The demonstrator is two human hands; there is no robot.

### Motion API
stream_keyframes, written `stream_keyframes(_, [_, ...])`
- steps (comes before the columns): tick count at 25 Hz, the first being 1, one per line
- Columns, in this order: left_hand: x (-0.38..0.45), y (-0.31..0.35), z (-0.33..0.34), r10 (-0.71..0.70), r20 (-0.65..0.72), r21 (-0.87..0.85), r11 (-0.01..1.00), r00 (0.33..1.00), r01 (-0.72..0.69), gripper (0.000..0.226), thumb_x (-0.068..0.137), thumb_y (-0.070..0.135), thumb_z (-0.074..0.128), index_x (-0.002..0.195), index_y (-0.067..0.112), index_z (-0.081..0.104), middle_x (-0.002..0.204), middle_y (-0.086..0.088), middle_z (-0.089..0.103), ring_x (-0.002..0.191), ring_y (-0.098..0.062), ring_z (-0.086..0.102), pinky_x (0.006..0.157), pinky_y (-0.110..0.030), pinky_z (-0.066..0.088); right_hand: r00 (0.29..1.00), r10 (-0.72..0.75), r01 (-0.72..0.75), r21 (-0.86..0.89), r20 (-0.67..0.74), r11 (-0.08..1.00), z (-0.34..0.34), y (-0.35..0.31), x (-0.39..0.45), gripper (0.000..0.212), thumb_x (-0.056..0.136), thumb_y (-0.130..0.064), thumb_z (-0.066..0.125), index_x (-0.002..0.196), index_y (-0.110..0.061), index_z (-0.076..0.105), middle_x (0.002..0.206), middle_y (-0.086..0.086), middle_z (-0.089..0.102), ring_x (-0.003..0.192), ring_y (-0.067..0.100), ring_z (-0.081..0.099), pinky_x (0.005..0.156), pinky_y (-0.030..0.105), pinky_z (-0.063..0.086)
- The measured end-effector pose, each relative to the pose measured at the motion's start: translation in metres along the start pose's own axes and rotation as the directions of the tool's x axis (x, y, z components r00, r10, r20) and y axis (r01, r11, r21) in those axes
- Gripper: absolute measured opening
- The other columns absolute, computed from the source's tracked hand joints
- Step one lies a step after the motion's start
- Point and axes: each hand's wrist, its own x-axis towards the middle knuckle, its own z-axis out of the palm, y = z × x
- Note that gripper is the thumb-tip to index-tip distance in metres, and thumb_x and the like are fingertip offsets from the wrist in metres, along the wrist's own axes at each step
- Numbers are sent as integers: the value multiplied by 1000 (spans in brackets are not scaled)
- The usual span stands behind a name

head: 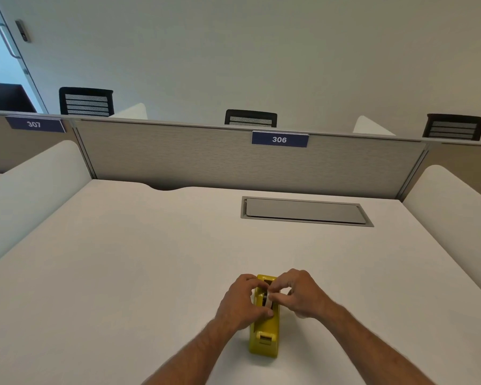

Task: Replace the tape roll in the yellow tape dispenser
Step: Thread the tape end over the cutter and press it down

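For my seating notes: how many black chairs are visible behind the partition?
3: one chair at the far left, one in the middle, one at the far right. Only their backs show; others may be hidden.

Two bare forearms, no sleeves visible

White desk (122,259) with grey cable hatch (306,211); partition (206,157) carried labels 306 (280,139) and 307 (34,124) (three black chairs (86,102) stood behind)

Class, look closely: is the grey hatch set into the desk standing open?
No, the grey hatch lies flat and closed in the desk.
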Motion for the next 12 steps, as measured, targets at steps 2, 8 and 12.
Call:
stream_keyframes(2, [-1, 0, 0, -2, -1, -1, 1000, 1000, 2, 61, 59, 49, 87, 114, 43, 60, 132, 15, 46, 110, -10, 51, 93, -29, 52, 1000, -13, 14, -26, 13, 1000, -1, 1, 1, 11, 85, -30, 70, 93, -32, 78, 93, -13, 75, 89, 7, 60, 73, 19, 49])
stream_keyframes(8, [-1, 0, 0, 0, -1, -4, 1000, 1000, 0, 61, 61, 47, 87, 116, 42, 60, 134, 14, 46, 111, -10, 51, 95, -30, 51, 1000, 5, -5, -69, -3, 998, 1, 3, 4, 14, 90, -33, 67, 99, -30, 76, 96, -11, 75, 89, 8, 57, 80, 31, 52])
stream_keyframes(12, [-1, 0, -1, -4, 3, 1, 1000, 1000, 4, 62, 61, 48, 87, 116, 42, 60, 134, 15, 45, 112, -10, 51, 95, -30, 51, 1000, -3, 3, -62, 7, 998, 1, 3, 4, 13, 88, -34, 68, 97, -32, 77, 94, -13, 75, 89, 8, 58, 77, 30, 54])
